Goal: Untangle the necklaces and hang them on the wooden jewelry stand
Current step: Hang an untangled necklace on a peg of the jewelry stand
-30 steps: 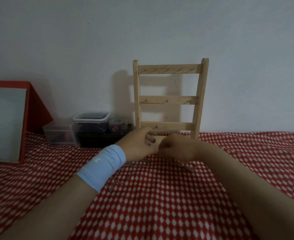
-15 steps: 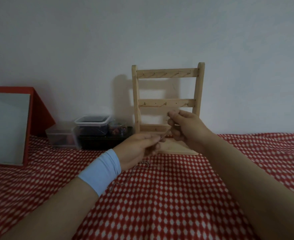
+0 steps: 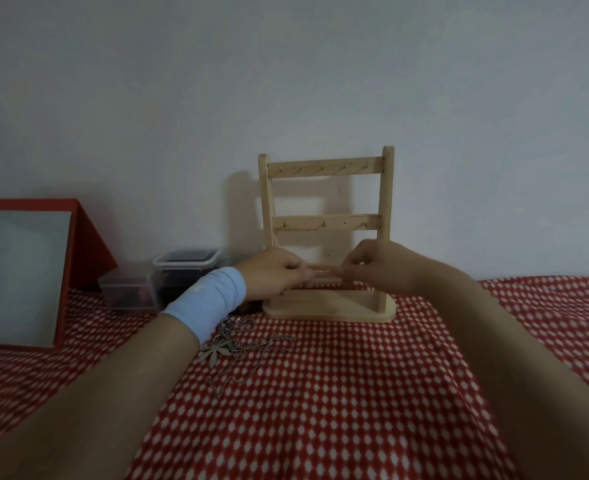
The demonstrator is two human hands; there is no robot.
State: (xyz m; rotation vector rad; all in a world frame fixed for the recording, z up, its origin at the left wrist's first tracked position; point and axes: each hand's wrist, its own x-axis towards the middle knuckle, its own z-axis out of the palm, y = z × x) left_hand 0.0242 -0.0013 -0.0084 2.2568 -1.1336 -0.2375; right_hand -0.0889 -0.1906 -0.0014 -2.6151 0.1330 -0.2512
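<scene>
The wooden jewelry stand [image 3: 326, 168] stands upright against the wall, with three hooked rails and no necklace hanging on it. My left hand [image 3: 275, 277] and my right hand [image 3: 377, 266] are raised in front of its lowest rail. Between them they pinch a short taut stretch of thin chain [image 3: 322, 271]. A tangle of silver necklaces [image 3: 248, 344] with a leaf-shaped pendant [image 3: 216, 351] lies on the red checked cloth [image 3: 320, 393], below my left wrist. I cannot tell whether the held chain runs down to the tangle.
A red-framed mirror [image 3: 26, 275] leans against the wall at the far left. Clear plastic boxes [image 3: 185, 265] stand between it and the stand. A pale blue wristband [image 3: 204, 301] is on my left wrist.
My right hand has dropped from the middle rail to the lowest one. My left hand has risen off the cloth to meet it, uncovering the tangle and pendant.
</scene>
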